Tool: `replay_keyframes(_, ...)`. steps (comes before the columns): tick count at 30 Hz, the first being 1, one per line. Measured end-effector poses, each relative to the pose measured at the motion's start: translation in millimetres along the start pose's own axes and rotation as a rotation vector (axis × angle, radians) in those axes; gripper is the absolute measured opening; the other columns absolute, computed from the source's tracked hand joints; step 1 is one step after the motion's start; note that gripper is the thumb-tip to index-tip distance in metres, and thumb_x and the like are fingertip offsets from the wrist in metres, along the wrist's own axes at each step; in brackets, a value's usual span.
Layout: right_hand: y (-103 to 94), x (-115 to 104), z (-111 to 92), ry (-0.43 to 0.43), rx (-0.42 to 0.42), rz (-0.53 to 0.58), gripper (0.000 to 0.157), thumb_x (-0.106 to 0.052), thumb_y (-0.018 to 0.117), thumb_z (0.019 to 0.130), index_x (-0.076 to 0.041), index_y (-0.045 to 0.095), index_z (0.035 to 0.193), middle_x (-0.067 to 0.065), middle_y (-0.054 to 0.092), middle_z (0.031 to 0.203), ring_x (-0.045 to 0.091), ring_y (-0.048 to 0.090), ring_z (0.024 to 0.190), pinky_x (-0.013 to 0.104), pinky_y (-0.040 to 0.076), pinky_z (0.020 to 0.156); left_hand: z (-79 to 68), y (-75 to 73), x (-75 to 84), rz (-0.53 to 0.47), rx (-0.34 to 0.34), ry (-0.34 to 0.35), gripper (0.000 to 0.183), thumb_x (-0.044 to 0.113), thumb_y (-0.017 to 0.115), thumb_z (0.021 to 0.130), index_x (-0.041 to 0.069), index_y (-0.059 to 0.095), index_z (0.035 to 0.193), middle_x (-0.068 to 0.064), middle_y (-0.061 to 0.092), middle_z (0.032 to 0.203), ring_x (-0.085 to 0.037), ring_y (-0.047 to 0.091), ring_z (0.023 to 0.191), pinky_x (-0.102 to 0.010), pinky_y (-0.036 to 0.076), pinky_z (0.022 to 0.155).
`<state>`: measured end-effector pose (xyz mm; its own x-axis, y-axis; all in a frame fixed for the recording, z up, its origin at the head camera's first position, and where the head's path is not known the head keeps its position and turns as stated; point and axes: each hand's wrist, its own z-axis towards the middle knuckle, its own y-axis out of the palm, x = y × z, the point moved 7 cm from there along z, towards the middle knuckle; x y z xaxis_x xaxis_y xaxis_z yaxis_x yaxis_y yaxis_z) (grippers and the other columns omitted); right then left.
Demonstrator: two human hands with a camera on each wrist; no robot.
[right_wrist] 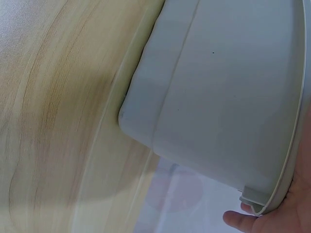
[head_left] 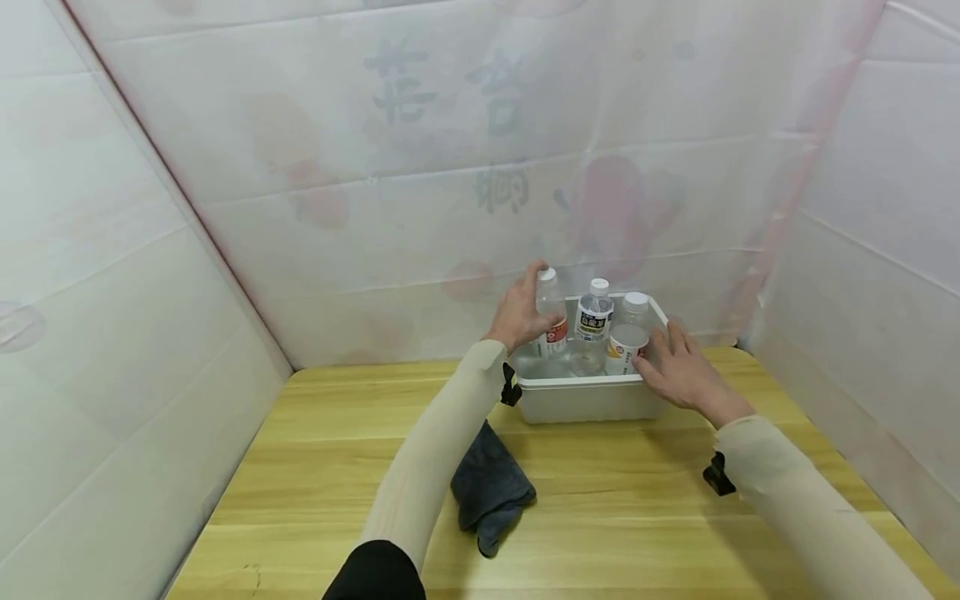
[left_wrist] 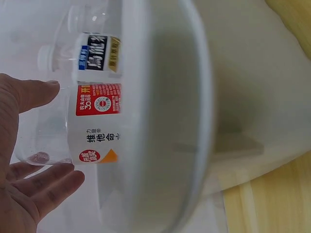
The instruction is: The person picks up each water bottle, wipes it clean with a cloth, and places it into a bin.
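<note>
A white plastic bin stands on the table with three clear plastic bottles upright in it. My left hand holds the leftmost bottle, which has a red and white label; a finger lies by its white cap. In the left wrist view the thumb and fingers sit on opposite sides of that bottle. An oolong tea bottle stands in the middle, and a white-labelled bottle at right. My right hand grips the bin's right front rim, its fingertips by a small tab.
A dark grey cloth lies crumpled on the wooden table, in front of the bin and beside the left forearm. White sheeting with faint printing hangs behind the table and along both sides.
</note>
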<state>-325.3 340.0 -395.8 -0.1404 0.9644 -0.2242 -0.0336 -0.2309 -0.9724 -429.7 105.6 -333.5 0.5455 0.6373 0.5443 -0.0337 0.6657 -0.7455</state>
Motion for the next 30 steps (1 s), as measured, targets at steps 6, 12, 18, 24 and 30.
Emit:
replay_keyframes(6,3.0,-5,-1,-0.001,-0.003,-0.008,0.077,-0.044,0.033,0.107,0.017,0.018,0.153,0.05,0.003,0.156,0.065,0.007,0.146,0.073,0.019,0.118,5.2,7.6,-10.0,0.019,-0.062,-0.055,0.085,0.029,0.083,0.083,0.027,0.029,0.15,-0.016,0.066,0.124,-0.03,0.068,0.104,-0.041,0.059,0.086)
replay_keyframes(12,7.0,-15,0,-0.003,-0.006,-0.007,0.075,-0.043,0.033,0.107,0.014,0.02,0.155,0.049,0.004,0.157,0.065,0.007,0.147,0.074,0.022,0.116,7.8,11.1,-23.9,0.044,-0.091,-0.107,0.088,0.027,0.085,0.082,0.028,0.029,0.15,-0.016,0.066,0.127,-0.03,0.067,0.108,-0.042,0.059,0.089)
replay_keyframes(18,7.4,-18,1,0.022,-0.02,-0.003,0.073,-0.044,0.03,0.107,0.01,0.021,0.157,0.047,0.001,0.158,0.064,0.006,0.148,0.074,0.02,0.118,11.8,8.5,-29.7,0.055,-0.12,-0.179,0.09,0.024,0.087,0.08,0.03,0.029,0.149,-0.015,0.066,0.126,-0.03,0.068,0.106,-0.041,0.059,0.087)
replay_keyframes(24,7.0,-16,0,0.03,-0.013,-0.013,0.072,-0.043,0.029,0.107,0.009,0.023,0.157,0.047,0.001,0.159,0.064,0.005,0.148,0.074,0.02,0.117,19.3,2.5,-25.8,0.069,-0.158,-0.203,0.093,0.024,0.087,0.081,0.03,0.027,0.151,-0.014,0.067,0.127,-0.03,0.07,0.105,-0.041,0.06,0.087)
replay_keyframes(30,4.3,-18,-1,0.017,-0.006,-0.007,0.071,-0.043,0.03,0.107,0.008,0.026,0.156,0.046,0.002,0.159,0.062,0.004,0.149,0.075,0.02,0.117,25.4,2.1,-23.8,0.057,-0.181,-0.245,0.091,0.022,0.086,0.081,0.03,0.027,0.15,-0.013,0.067,0.125,-0.03,0.07,0.104,-0.041,0.061,0.084)
